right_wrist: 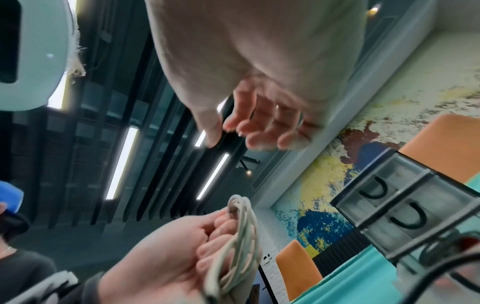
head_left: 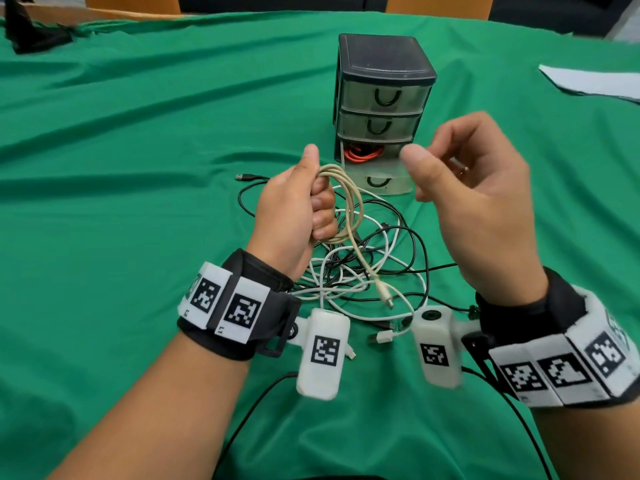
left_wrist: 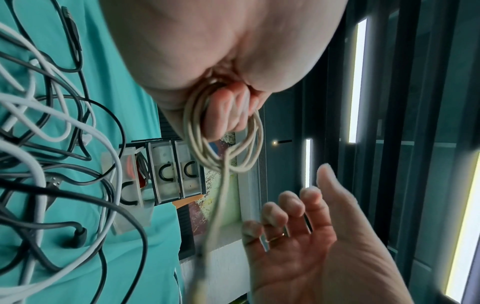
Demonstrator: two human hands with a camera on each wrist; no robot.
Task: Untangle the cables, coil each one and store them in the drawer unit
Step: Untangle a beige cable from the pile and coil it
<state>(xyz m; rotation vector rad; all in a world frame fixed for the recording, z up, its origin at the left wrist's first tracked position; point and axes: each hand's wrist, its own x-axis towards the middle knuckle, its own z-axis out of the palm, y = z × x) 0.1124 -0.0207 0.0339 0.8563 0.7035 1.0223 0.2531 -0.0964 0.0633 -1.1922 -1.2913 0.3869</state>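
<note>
My left hand (head_left: 304, 206) grips a coil of beige cable (head_left: 346, 202) above the table; its loose end with the plug (head_left: 386, 296) hangs down over the tangle. The same coil (left_wrist: 223, 148) loops around my curled left fingers (left_wrist: 223, 115). My right hand (head_left: 471, 188) hovers beside it with relaxed fingers, holding nothing. A tangle of black and white cables (head_left: 367, 268) lies on the green cloth under both hands. The dark drawer unit (head_left: 381, 95) stands behind, its bottom drawer (head_left: 381, 178) pulled out with a red cable (head_left: 363, 154) inside.
A green cloth (head_left: 138, 168) covers the table. A black USB plug (head_left: 242, 176) lies left of the drawer unit. A white sheet (head_left: 595, 81) sits far right, a black object (head_left: 31, 32) at the far left corner. Orange chairs (right_wrist: 298, 267) stand behind the table.
</note>
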